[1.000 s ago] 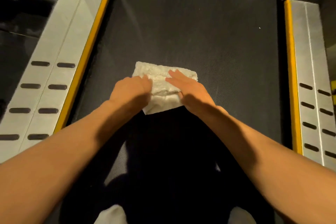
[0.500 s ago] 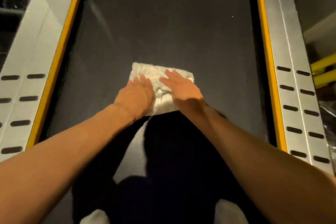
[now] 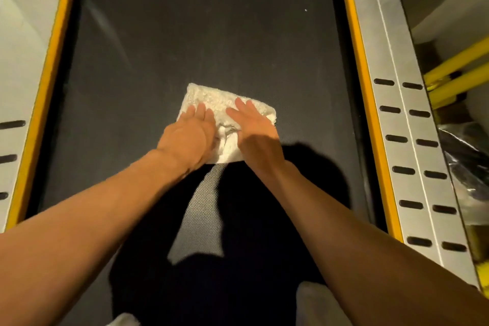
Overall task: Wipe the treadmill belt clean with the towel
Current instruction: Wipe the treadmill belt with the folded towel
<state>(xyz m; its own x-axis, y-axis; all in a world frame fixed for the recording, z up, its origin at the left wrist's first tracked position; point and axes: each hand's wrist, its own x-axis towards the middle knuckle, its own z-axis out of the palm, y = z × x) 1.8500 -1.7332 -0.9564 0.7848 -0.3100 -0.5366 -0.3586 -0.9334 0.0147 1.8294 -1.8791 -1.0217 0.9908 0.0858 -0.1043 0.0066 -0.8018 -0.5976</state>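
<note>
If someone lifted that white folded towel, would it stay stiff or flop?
Probably flop: the white folded terry towel wrinkles between the left hand and right hand. Likely light; its fluffy pile should drag, not slide, on the textured black treadmill belt.

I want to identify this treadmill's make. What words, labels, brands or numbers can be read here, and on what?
None can be read. The belt, the towel and the silver side rails carry no text; the rails show only dark slots.

Bare forearms (image 3: pixel 87 233); pale grey clothing (image 3: pixel 315 304) (blurred) low in view.
</note>
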